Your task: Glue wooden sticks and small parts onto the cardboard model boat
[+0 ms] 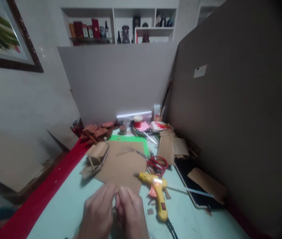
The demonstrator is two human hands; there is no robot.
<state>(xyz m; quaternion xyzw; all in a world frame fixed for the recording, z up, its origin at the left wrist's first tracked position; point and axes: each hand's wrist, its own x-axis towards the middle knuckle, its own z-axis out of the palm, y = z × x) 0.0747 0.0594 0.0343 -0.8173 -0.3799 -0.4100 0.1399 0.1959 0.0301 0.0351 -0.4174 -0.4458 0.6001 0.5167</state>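
Observation:
My left hand and my right hand meet at the bottom centre of the head view, over the near edge of a brown cardboard sheet. The fingers of both are curled and pinched together on something small that I cannot make out. A yellow hot glue gun lies just right of my right hand, with its light on and a glue stick poking out behind. Red-handled scissors lie beyond it.
The pale green table has a red strip along its left edge. A cardboard model sits left of the sheet, brown pieces farther back. Cardboard scraps, a dark tablet, a red cup and grey partition walls surround it.

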